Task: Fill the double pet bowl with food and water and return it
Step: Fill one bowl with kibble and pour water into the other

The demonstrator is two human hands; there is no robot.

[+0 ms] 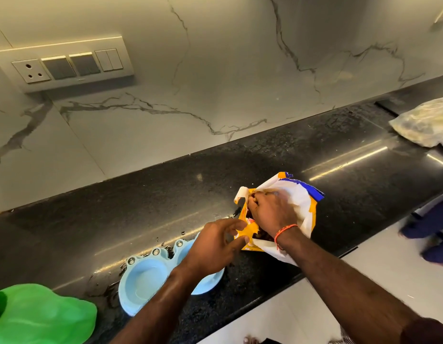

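A light blue double pet bowl [143, 281] sits on the black counter [339, 155] near its front edge; my left forearm partly hides its right cup. The left cup looks wet, with water spots around it. A yellow, white and blue pet food bag [297, 194] lies on the counter to the right of the bowl. My left hand [215, 247] pinches the torn yellow edge of the bag's mouth. My right hand [272, 212] is inside the bag's opening, fingers curled over brown kibble.
A green plastic object [41, 314] lies at the counter's bottom left. A crumpled clear plastic bag [424, 122] rests at the far right. A switch panel [64, 65] is on the marble wall. Another person's feet [429, 234] stand on the floor at right.
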